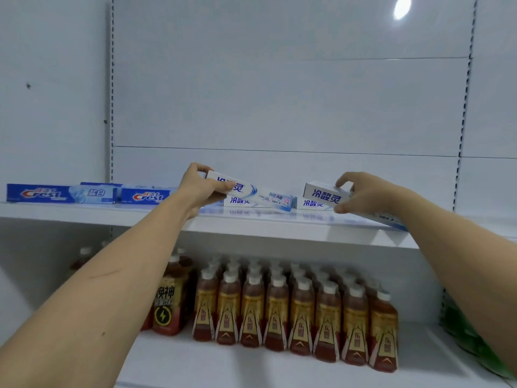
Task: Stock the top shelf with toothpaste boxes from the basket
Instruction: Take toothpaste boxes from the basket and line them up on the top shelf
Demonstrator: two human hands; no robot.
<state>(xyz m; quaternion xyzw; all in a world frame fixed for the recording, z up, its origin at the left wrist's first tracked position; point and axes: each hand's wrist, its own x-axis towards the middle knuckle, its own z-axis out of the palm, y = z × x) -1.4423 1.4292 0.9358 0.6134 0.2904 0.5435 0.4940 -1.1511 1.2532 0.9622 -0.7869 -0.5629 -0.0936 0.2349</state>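
On the shelf, both hands' tilted boxes run sideways.

Below the top shelf you see the lower shelf packed with rows of amber drink bottles, white-capped with gold and red labels. At their left end stands a darker bottle with a lightning-bolt mark. Green packaging shows at your far right, too blurred to identify.

I face white metal back panels between slotted uprights — a lamp's glare glints up high.
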